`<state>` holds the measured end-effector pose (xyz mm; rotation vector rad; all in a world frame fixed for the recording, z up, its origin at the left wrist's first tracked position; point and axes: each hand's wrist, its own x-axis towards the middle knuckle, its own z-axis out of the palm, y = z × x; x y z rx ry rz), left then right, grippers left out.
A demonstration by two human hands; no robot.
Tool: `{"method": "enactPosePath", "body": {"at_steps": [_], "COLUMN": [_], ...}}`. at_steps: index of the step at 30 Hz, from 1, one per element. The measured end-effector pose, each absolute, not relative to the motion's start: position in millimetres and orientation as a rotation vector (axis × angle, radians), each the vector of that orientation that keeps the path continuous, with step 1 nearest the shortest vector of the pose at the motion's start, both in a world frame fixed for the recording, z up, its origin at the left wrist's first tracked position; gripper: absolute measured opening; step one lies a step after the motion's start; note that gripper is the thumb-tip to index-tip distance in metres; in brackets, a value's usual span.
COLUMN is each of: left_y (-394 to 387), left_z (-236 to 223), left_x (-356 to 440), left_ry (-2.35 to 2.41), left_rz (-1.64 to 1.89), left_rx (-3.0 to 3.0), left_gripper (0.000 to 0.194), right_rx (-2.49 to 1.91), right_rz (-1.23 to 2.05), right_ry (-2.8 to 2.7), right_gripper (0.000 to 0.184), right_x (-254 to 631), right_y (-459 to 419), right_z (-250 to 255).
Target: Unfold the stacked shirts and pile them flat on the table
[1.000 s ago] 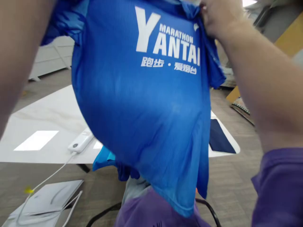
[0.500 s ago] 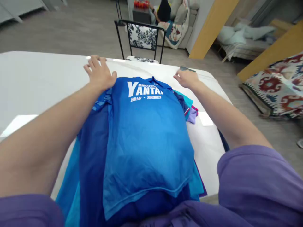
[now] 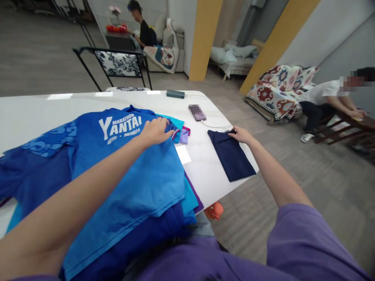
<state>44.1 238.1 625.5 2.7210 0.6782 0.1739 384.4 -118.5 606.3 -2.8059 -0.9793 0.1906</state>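
Note:
A bright blue shirt printed "YANTAI MARATHON" lies flat on top of a pile of blue and teal garments on the white table. My left hand rests on the shirt's right shoulder, fingers curled onto the cloth near the collar. My right hand reaches to the right and pinches the far corner of a folded navy cloth that lies by the table's right edge.
A phone with a cable and a dark green box lie further back on the table. A black chair stands behind it. One person sits at the back, another bends over at the right by a patterned sofa.
The shirt went from held up in the air to spread on the pile. My left hand shifted to its right shoulder; my right hand moved right onto the navy cloth.

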Motion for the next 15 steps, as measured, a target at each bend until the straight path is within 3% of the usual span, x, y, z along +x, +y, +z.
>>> {"method": "enactPosePath", "body": {"at_steps": [3,6,11,13,15], "left_y": [181.2,130.5,80.0,73.6,72.0], "left_z": [623.1,608.9,585.2,580.2,577.9], "left_x": [91.7,137.9,212.3,233.4,245.9], "left_ry": [0.603,0.538,0.615,0.673,0.722], "left_rz": [0.069,-0.001,-0.071,-0.097,-0.105], "left_rx": [2.616,2.529,2.298,2.195,2.091], "left_gripper": [0.054,0.067,0.092,0.084,0.067], "right_rx": [-2.539,-2.445,-2.588,-2.666,-2.780], "right_rz": [0.125,0.190,0.173,0.169,0.201], "right_ry": [-1.189,-1.439,-1.291,-1.075,-0.924], "right_gripper": [0.032,0.033,0.056,0.068,0.064], "right_x": [370.6,353.8,328.9,327.3,331.0], "right_y": [-159.0,-198.5,-203.1,-185.2,-168.2], "right_z": [615.9,629.9,623.0,612.5,605.1]}}
